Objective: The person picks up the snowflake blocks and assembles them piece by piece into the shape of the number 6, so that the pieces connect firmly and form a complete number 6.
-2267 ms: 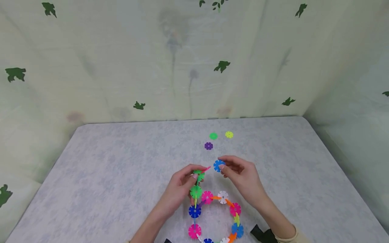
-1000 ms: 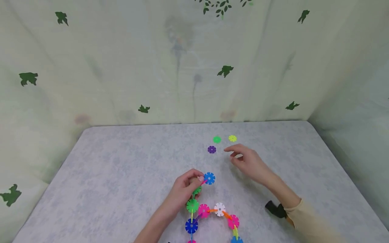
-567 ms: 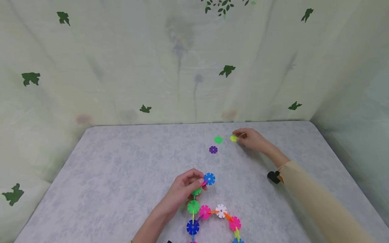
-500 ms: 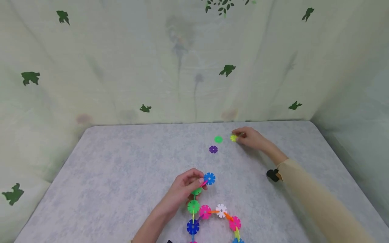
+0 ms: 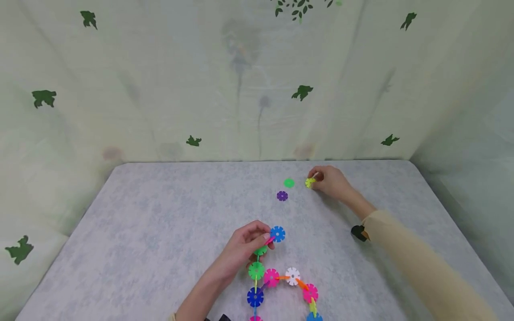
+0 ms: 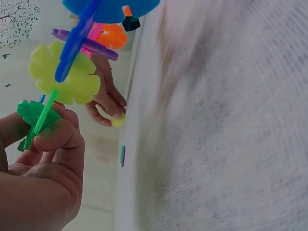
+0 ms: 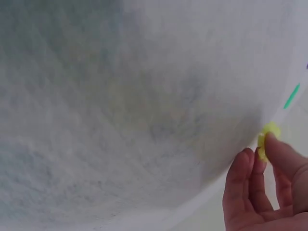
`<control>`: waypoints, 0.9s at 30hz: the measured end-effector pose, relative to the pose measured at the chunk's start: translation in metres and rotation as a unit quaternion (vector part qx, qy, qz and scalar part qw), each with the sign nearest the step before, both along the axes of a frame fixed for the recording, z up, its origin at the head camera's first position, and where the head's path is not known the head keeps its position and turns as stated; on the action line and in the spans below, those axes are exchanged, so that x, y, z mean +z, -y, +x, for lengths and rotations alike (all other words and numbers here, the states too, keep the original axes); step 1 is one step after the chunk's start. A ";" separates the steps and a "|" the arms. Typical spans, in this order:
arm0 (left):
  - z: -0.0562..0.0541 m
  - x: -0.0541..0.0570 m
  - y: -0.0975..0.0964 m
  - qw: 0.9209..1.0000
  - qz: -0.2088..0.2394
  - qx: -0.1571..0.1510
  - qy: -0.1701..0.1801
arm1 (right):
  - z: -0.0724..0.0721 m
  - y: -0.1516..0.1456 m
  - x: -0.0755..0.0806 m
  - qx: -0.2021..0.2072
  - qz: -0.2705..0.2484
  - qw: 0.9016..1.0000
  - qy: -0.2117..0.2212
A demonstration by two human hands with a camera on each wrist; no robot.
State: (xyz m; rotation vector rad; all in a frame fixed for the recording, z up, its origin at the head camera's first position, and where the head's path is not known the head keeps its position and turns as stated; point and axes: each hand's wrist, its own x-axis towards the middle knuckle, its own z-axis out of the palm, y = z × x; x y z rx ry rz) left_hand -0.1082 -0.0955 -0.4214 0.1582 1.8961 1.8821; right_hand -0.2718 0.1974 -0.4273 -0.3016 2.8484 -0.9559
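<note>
My left hand [image 5: 242, 245] grips the upper end of a chain of slotted plastic snowflake discs. At its tip, a light blue disc [image 5: 278, 234] is joined to a pink disc [image 5: 271, 240] seen edge-on. In the left wrist view, thumb and fingers pinch a green disc [image 6: 36, 115], with a yellow one [image 6: 65, 74] linked beyond it. Farther back, my right hand [image 5: 331, 182] pinches a loose yellow disc [image 5: 309, 183] between thumb and fingers. The right wrist view shows that yellow disc [image 7: 268, 139] tilted up close to the tabletop.
A green disc [image 5: 289, 183] and a purple disc [image 5: 282, 196] lie loose left of my right hand. The chain curves into a ring with a white disc [image 5: 292, 276], partly cut off below. The grey table [image 5: 160, 214] ends at a pale curtain [image 5: 160, 89].
The light blue disc, earlier in my right hand, is now joined to the chain's tip. My right hand let it go, moved back and took hold of the yellow disc, now tilted.
</note>
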 end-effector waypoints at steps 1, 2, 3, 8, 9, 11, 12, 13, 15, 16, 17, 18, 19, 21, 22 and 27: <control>0.000 0.000 0.000 1.000 0.000 0.000 -0.001 | 0.003 0.000 0.001 -0.003 0.000 1.000 -0.005; 0.000 -0.001 0.000 1.000 0.001 0.000 -0.002 | 0.007 -0.001 0.002 -0.005 -0.001 1.000 -0.011; 0.000 -0.001 0.000 1.000 0.002 -0.001 -0.002 | 0.011 -0.001 0.002 -0.005 -0.004 1.000 -0.015; 0.000 -0.001 -0.001 1.000 0.012 -0.003 -0.007 | 0.040 -0.001 0.006 -0.009 -0.060 0.998 -0.015; 0.000 -0.001 -0.001 1.000 0.015 -0.003 -0.009 | 0.048 -0.001 0.007 -0.012 -0.080 0.997 -0.010; -0.001 -0.001 -0.001 1.000 0.018 -0.002 -0.011 | 0.062 0.002 0.010 -0.014 -0.118 0.993 -0.006; -0.001 -0.001 -0.001 1.000 0.018 -0.001 -0.012 | 0.070 0.003 0.011 -0.015 -0.137 0.990 -0.004; -0.001 -0.001 -0.002 1.000 0.018 0.000 -0.012 | 0.078 0.005 0.013 -0.018 -0.156 0.988 -0.002; 0.000 0.000 -0.003 1.000 0.016 0.001 -0.014 | 0.093 0.009 0.016 -0.024 -0.181 0.983 -0.005; 0.000 0.001 -0.003 1.000 0.015 0.001 -0.015 | 0.100 0.011 0.018 -0.027 -0.191 0.981 -0.009; 0.000 0.001 -0.004 1.000 0.014 0.001 -0.015 | 0.107 0.014 0.020 -0.029 -0.202 0.979 -0.012; 0.000 0.002 -0.004 1.000 0.013 0.000 -0.016 | 0.114 0.017 0.021 -0.031 -0.215 0.976 -0.015; 0.000 0.002 -0.004 1.000 0.011 -0.001 -0.016 | 0.121 0.020 0.023 -0.031 -0.227 0.973 -0.018; 0.001 0.003 -0.004 1.000 0.010 -0.005 -0.017 | 0.133 0.025 0.025 -0.030 -0.253 0.967 -0.023; 0.001 0.003 -0.004 1.000 0.008 -0.006 -0.017 | 0.139 0.027 0.026 -0.029 -0.264 0.964 -0.024; 0.002 0.005 -0.005 1.000 0.010 -0.013 -0.025 | 0.162 0.039 0.027 -0.033 -0.316 0.948 -0.014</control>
